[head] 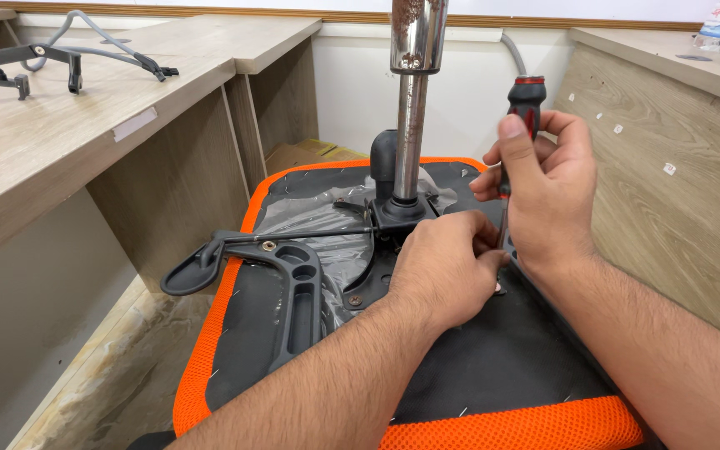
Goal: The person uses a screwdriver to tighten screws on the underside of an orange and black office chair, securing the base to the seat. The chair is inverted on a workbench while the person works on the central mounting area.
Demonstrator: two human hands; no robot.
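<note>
1. Nearest to the camera, the two forearms are seen above the upturned chair seat [493, 367], whose black underside is edged with orange mesh.
2. At the left, a black armrest bracket [289, 287] is lying on the seat, with a thin metal lever rod [310, 236] running across it toward the centre.
3. In the middle, the chrome gas-lift column [411, 117] stands upright out of the black mechanism plate [397, 212]. It should be left undisturbed, so that the plate does not shift under the screw.
4. The left hand [443, 271] is curled down on the seat just right of the plate. Its fingertips seem to be steadying the shaft's tip or the screw, but what they pinch is hidden, so it cannot be told.
5. The right hand [547, 196] is clenched around the screwdriver [524, 104], with the thumb laid along the red and black handle.
6. The screwdriver should be kept upright and pressed straight down while it is turned; a tilted shaft could slip from the screw head.
7. Judged from the grip, the turning is best done slowly, with the left fingers kept beside the tip, not under it.
</note>
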